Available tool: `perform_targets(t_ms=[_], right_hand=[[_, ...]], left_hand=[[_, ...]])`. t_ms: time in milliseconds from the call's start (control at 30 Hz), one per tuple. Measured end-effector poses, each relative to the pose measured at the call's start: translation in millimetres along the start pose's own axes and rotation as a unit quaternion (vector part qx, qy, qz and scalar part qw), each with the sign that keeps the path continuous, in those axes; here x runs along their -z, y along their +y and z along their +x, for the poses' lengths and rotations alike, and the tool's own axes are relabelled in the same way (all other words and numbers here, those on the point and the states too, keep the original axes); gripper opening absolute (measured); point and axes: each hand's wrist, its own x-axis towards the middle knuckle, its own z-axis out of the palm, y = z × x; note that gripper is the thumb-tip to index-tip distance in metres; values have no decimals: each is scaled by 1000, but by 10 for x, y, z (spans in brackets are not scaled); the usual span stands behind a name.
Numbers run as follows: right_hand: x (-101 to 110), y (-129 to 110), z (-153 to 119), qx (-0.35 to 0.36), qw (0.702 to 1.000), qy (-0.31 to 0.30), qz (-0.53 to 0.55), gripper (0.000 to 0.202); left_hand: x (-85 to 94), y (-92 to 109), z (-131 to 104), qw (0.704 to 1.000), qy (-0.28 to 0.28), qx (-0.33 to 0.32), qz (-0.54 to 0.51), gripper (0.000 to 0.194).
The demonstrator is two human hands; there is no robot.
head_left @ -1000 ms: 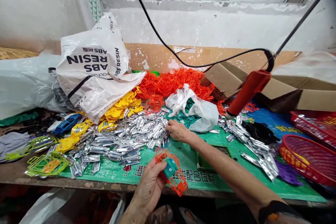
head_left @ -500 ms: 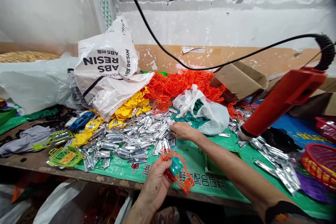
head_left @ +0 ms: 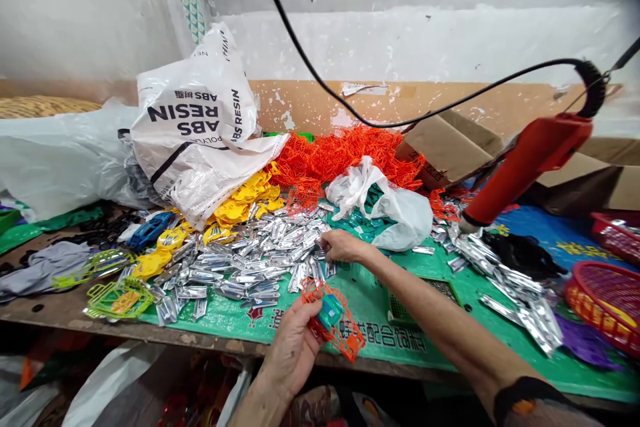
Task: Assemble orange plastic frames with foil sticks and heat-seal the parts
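Near the table's front edge, my left hand grips an orange plastic frame with a teal piece lying on it. My right hand reaches to the right end of a pile of silver parts; its fingers are bent together at the pile, and whatever is between them is too small to make out. Just behind that hand are teal parts beside a white plastic bag.
A red tool hangs from a black cable at the right. Behind lie orange frames, yellow parts, a printed sack and a cardboard box. A green basket sits under my right forearm; red baskets stand far right.
The view has shifted slightly. The red tool has swung a little to the left. My left hand keeps its hold on the orange frame, and my right hand stays at the silver pile.
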Motion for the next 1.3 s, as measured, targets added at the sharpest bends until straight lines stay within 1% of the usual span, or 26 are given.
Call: perform_targets(t_ms=[67, 233, 367, 433, 500, 567, 633, 700, 767, 833, 933, 1067, 1167, 1233, 1267, 1300], right_hand=[[-12, 23, 24, -8, 1000, -2, 9, 26], [-38, 24, 26, -33, 999, -1, 41, 25], [-62, 38, 9, -45, 994, 11, 96, 23], [-82, 62, -15, -46, 989, 31, 135, 22], [-96, 93, -61, -47, 980, 64, 182, 20], [-95, 123, -147, -49, 964, 106, 239, 17], [-76, 139, -291, -42, 940, 141, 309, 15], [-51, 127, -496, -20, 908, 151, 389, 17], [-38, 81, -734, 15, 874, 130, 467, 24], [-49, 7, -956, 42, 844, 95, 526, 32], [-94, -109, -1178, 54, 810, 80, 578, 32], [-141, -184, -1273, 51, 763, 87, 638, 28], [-170, -181, -1273, 42, 733, 69, 675, 38], [-201, -164, -1260, 34, 731, 82, 676, 42], [-220, -153, -1252, 30, 735, 91, 671, 42], [-239, -142, -1246, 25, 738, 99, 667, 42]], left_hand=[[1, 18, -9, 1000, 3, -4, -4, 24], [-41, 46, -29, 999, 39, -15, -32, 18], [-47, 50, -30, 999, 16, -23, -39, 19], [-28, 58, -31, 999, 3, -29, -42, 15], [-5, 73, -31, 998, -10, -28, -49, 13], [7, 92, -28, 998, -13, -20, -59, 14], [-1, 110, -20, 997, -6, -11, -70, 20], [-26, 119, -9, 997, -8, -3, -72, 23], [-55, 115, 4, 997, -23, 1, -71, 23], [-79, 94, 17, 997, -33, 1, -68, 20], [-105, 48, 37, 997, -40, -4, -71, 14], [-144, 0, 52, 998, -34, -3, -62, 12], [-161, -24, 50, 999, -35, -1, -25, 10], [-149, -39, 38, 999, -29, 0, 33, 13], [-134, -44, 26, 997, -17, -11, 79, 20], [-114, -46, 7, 990, 6, -40, 135, 29]])
